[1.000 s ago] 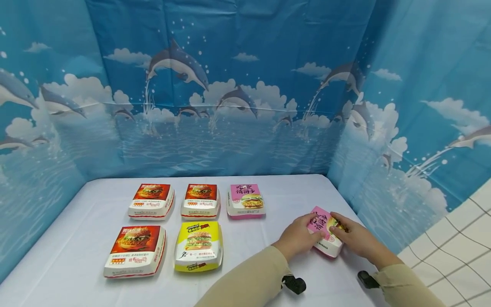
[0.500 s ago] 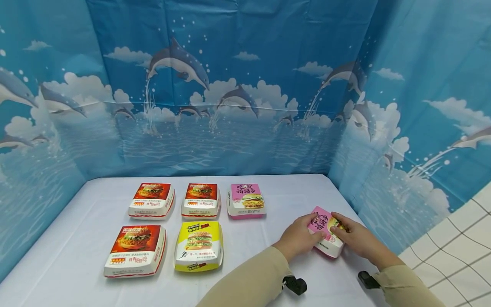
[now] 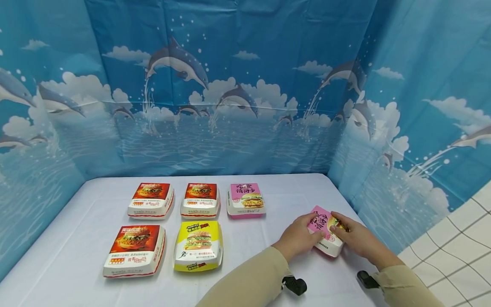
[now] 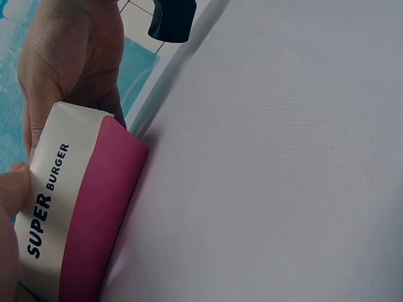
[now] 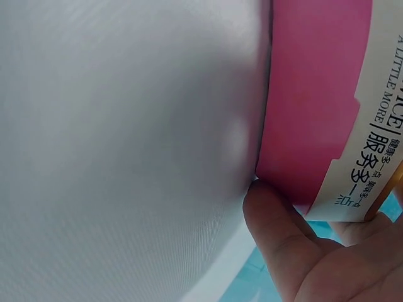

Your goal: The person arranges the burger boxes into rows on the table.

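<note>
A pink and white burger box sits at a slant on the right part of the table, gripped from both sides. My left hand holds its left side, with the thumb on the lid. On the other side my right hand has its thumb on the printed burger and its fingers around the edge. "SUPER BURGER" is printed on the side of the burger box in the left wrist view. In the right wrist view, a fingertip of the right hand is tucked at the box's bottom edge, right by the tablecloth.
Another pink burger box stands in the back row beside two red ones. In front are a larger red burger box and a yellow one. A dolphin-print curtain borders the white table.
</note>
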Action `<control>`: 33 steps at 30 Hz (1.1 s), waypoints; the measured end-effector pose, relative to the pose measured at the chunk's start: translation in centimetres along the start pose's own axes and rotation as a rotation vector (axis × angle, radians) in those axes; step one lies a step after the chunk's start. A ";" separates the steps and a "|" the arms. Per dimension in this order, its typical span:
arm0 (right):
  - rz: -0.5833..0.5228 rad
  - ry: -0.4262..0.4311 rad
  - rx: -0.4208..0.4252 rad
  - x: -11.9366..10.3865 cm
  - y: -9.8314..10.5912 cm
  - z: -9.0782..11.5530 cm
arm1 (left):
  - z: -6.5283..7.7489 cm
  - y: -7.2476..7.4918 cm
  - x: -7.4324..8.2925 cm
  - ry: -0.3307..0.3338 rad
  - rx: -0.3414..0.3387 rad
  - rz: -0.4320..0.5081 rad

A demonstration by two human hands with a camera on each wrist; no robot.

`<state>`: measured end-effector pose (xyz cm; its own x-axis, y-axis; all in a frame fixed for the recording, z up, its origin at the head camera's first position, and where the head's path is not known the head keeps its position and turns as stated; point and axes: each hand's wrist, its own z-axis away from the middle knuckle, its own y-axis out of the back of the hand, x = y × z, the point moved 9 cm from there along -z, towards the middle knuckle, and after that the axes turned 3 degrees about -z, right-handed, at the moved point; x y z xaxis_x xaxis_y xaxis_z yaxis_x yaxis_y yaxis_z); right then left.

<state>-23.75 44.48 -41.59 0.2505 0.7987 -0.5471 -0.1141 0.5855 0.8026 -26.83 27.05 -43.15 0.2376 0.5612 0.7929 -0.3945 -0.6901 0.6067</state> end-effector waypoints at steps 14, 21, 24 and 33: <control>-0.018 0.019 0.011 0.0 0.1 0.0 | 0.4 0.0 -0.5 0.083 -0.021 -0.027; -0.023 0.023 0.025 -0.2 0.2 0.1 | 0.6 0.1 -0.3 0.081 0.010 0.044; -0.031 0.015 0.028 -0.4 0.2 0.3 | 0.8 0.3 -0.2 0.082 0.018 0.062; -0.043 0.022 0.072 -1.8 0.3 1.2 | 1.8 1.1 -0.1 0.059 0.037 0.105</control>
<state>-23.08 43.08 -40.10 0.2322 0.7766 -0.5856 -0.0338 0.6082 0.7931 -25.70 25.44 -42.45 0.1436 0.5105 0.8478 -0.3812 -0.7620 0.5234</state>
